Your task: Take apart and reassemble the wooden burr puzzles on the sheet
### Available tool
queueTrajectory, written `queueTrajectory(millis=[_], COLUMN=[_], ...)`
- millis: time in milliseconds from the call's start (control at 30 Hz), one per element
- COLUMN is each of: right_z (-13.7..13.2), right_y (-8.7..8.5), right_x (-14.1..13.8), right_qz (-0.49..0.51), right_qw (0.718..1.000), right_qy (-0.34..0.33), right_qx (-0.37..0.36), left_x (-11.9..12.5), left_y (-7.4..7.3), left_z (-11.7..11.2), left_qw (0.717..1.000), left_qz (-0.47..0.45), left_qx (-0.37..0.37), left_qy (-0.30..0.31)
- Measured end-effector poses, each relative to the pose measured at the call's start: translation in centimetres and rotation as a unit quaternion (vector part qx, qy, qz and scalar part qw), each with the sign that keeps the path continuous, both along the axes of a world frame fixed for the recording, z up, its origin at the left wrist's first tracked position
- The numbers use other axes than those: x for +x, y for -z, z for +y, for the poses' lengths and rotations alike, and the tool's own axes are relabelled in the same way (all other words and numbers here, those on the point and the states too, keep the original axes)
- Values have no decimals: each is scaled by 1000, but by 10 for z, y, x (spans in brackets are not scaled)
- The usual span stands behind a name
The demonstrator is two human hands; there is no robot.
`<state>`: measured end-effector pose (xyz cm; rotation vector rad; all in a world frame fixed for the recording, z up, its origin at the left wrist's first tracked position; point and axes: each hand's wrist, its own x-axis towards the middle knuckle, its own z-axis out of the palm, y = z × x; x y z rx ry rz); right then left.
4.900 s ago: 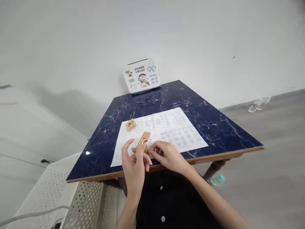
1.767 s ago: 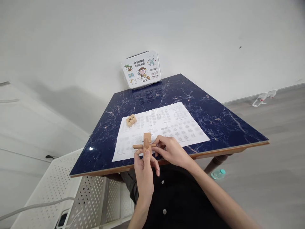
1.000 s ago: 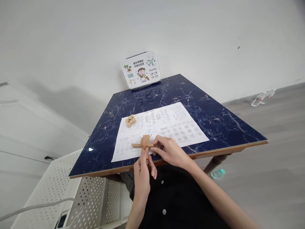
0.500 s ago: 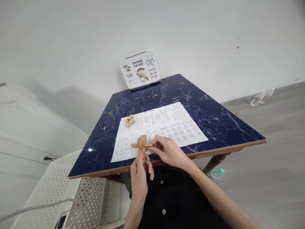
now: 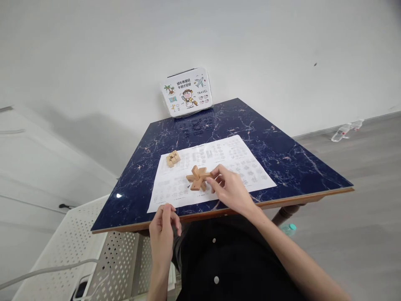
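My right hand point(image 5: 231, 188) pinches one arm of a star-shaped wooden interlocking puzzle point(image 5: 198, 179), thumb and fingers closed on its right end. The puzzle is at the middle of a white printed instruction sheet point(image 5: 169, 184); whether it rests on the paper or hangs just over it I cannot tell. Near the table's front edge, my left hand point(image 5: 164, 223) is away from the puzzle, holding nothing, its fingers loosely curled and apart. A second wooden puzzle point(image 5: 173, 159), blocky and lighter, sits on the sheet's upper left corner.
The sheet lies on a dark blue marble-patterned table point(image 5: 260, 138). At its back, a white cartoon-printed case point(image 5: 188, 93) leans against the wall. A white perforated storage unit point(image 5: 72, 238) stands at the left. Plastic bottles point(image 5: 341, 131) lie on the floor to the right.
My left hand has let go of the wooden puzzle and drawn back left and down. The puzzle, in my right hand, has moved forward and right over the sheet and turned.
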<state>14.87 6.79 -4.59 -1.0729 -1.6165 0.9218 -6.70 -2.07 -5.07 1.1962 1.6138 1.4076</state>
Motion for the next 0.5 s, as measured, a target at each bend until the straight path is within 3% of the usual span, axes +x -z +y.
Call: queueTrajectory(millis=[167, 300, 500], right_z=[38, 81, 128], right_y=[-25, -41, -37], right_x=[31, 62, 90], right_qz=[-73, -187, -308], right_qw=[993, 966, 922], right_qy=[69, 148, 231], right_qx=[63, 102, 42], left_x=[-11, -14, -26], left_y=[-17, -27, -24], left_z=[5, 13, 26], left_qw=[998, 996, 994], left_qz=[59, 79, 103], left_qx=[17, 32, 25], left_qy=[-23, -39, -30])
